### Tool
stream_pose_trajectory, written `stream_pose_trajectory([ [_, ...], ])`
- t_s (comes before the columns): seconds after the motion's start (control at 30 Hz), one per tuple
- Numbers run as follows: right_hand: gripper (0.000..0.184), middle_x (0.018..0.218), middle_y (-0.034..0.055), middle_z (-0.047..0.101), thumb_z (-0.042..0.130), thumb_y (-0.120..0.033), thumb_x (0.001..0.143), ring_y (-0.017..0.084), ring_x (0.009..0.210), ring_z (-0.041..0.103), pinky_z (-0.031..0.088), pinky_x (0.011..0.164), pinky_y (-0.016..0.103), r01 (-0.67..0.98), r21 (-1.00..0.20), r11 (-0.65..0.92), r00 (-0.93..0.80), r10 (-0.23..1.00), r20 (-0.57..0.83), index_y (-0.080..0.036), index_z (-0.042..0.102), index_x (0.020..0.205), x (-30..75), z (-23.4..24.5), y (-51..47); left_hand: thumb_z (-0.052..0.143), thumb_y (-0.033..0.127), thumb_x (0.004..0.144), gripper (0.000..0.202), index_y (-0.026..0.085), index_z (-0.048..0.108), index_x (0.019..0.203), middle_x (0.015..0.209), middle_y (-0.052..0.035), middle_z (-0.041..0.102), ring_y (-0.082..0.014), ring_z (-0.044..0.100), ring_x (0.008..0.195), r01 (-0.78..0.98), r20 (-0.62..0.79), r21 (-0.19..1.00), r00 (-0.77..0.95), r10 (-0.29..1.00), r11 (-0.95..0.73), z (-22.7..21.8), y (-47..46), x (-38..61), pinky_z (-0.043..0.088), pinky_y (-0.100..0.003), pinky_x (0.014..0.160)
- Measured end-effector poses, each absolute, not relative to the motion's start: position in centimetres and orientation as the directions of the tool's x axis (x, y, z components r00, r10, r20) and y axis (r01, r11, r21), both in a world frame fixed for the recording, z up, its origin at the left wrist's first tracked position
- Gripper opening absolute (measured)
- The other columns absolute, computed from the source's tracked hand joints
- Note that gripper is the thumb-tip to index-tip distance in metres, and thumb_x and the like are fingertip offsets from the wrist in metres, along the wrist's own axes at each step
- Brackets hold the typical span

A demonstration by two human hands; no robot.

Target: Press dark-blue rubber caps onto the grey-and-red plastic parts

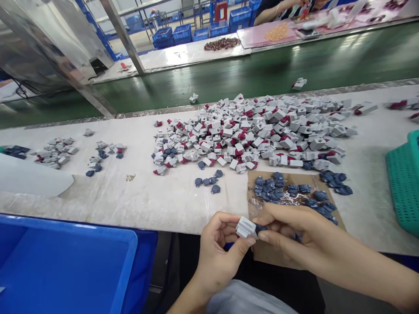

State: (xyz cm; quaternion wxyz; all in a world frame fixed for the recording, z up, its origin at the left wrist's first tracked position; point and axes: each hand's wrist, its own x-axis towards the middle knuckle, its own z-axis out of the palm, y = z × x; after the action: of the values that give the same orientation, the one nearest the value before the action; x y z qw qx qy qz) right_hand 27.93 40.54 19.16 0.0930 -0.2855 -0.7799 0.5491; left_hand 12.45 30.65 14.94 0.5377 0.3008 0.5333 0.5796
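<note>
Between the fingertips of my left hand (218, 255) is a light grey plastic block (246, 227) with a bit of dark red at its lower side. My right hand (288, 231) pinches a small dark blue piece (260, 228) against the block's right end; my fingers hide part of it. Both hands are at the table's front edge, over a brown cardboard sheet (262, 257). On that sheet lie several loose dark blue pieces (270, 187). Beyond them spreads a big heap of grey and dark red parts (245, 131).
A blue bin (65, 266) stands at the front left, a green basket (404, 183) at the right edge. Smaller part piles (57, 152) lie on the left. Behind the table runs a green conveyor belt (163, 85), with a co-worker's arm (273, 12) across it.
</note>
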Motion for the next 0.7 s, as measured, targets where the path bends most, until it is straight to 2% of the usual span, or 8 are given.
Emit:
stream_pose_trajectory([
  [0.13,0.017,0.06,-0.0039,0.05,0.049,-0.034,0.096,0.009,0.051,0.046,0.033,0.045,0.017,0.344,-0.937,0.06,-0.828,0.49,-0.272,-0.019,0.047,0.087,27.4,19.3,40.8,0.06,0.031,0.086,0.03,0.017,0.056,0.112,0.08,-0.0028,0.063,-0.0124,0.059,0.064,0.034,0.016,0.999,-0.048,0.999,-0.014,16.2,31.8,10.6,0.044,-0.021,0.057],
  [0.27,0.028,0.061,-0.0024,0.05,0.057,-0.044,0.091,0.01,0.053,0.046,0.035,0.047,0.018,0.32,-0.946,0.048,-0.836,0.484,-0.258,-0.018,0.052,0.08,27.0,19.7,40.9,0.036,0.035,0.097,0.029,0.017,0.055,0.086,0.064,0.0017,0.05,-0.0092,0.043,0.051,0.226,0.2,0.956,-0.037,0.979,-0.187,16.8,32.7,10.3,0.034,-0.023,0.051],
  [0.37,0.051,0.07,0.0029,0.058,0.058,-0.069,0.082,0.015,0.067,0.055,0.047,0.06,0.022,0.261,-0.965,-0.034,-0.66,0.723,-0.204,-0.018,0.059,0.072,25.9,20.1,41.0,0.025,0.031,0.1,0.035,0.019,0.047,0.076,0.06,0.0032,0.044,-0.0091,0.038,0.048,0.276,0.22,0.944,-0.115,0.969,-0.182,16.6,32.9,11.2,0.033,-0.024,0.05],
  [0.43,0.061,0.083,0.0058,0.064,0.059,-0.08,0.071,0.019,0.082,0.061,0.052,0.072,0.025,0.137,-0.954,-0.267,-0.479,0.825,-0.3,-0.019,0.062,0.075,24.5,20.5,40.9,0.024,0.029,0.099,0.033,0.02,0.045,0.076,0.058,0.0038,0.042,-0.0095,0.037,0.046,0.323,0.264,0.921,-0.104,0.959,-0.218,16.5,33.0,11.7,0.033,-0.024,0.048],
  [0.5,0.062,0.092,0.0066,0.067,0.061,-0.08,0.069,0.021,0.091,0.063,0.052,0.077,0.025,0.031,-0.835,-0.55,-0.451,0.738,-0.503,-0.019,0.064,0.081,22.9,21.0,40.6,0.025,0.027,0.098,0.031,0.02,0.045,0.076,0.058,0.003,0.046,-0.0103,0.04,0.046,0.383,0.351,0.874,-0.071,0.933,-0.3,16.6,33.2,12.1,0.034,-0.024,0.048],
  [0.57,0.058,0.091,0.0072,0.069,0.054,-0.075,0.079,0.02,0.087,0.065,0.053,0.073,0.025,0.038,-0.68,-0.732,-0.526,0.564,-0.637,-0.019,0.065,0.083,21.6,21.5,40.2,0.027,0.025,0.096,0.029,0.02,0.046,0.075,0.06,0.0003,0.053,-0.0121,0.048,0.05,0.44,0.464,0.806,-0.056,0.884,-0.395,16.8,33.4,12.4,0.039,-0.025,0.05],
  [0.63,0.06,0.085,0.0089,0.07,0.042,-0.071,0.089,0.018,0.077,0.066,0.052,0.069,0.024,0.056,-0.611,-0.789,-0.57,0.477,-0.668,-0.016,0.065,0.08,20.9,21.7,39.8,0.028,0.024,0.095,0.029,0.02,0.048,0.074,0.062,-0.0025,0.059,-0.0144,0.055,0.056,0.495,0.563,0.738,-0.077,0.823,-0.458,16.9,33.6,12.7,0.045,-0.026,0.054],
  [0.7,0.066,0.075,0.0102,0.068,0.036,-0.072,0.09,0.017,0.07,0.065,0.052,0.067,0.023,0.031,-0.618,-0.786,-0.597,0.481,-0.642,-0.015,0.063,0.07,20.7,21.6,39.5,0.027,0.023,0.094,0.03,0.02,0.05,0.076,0.062,-0.0034,0.06,-0.0154,0.058,0.057,0.554,0.627,0.683,-0.108,0.771,-0.477,16.9,33.6,13.0,0.048,-0.027,0.056],
])
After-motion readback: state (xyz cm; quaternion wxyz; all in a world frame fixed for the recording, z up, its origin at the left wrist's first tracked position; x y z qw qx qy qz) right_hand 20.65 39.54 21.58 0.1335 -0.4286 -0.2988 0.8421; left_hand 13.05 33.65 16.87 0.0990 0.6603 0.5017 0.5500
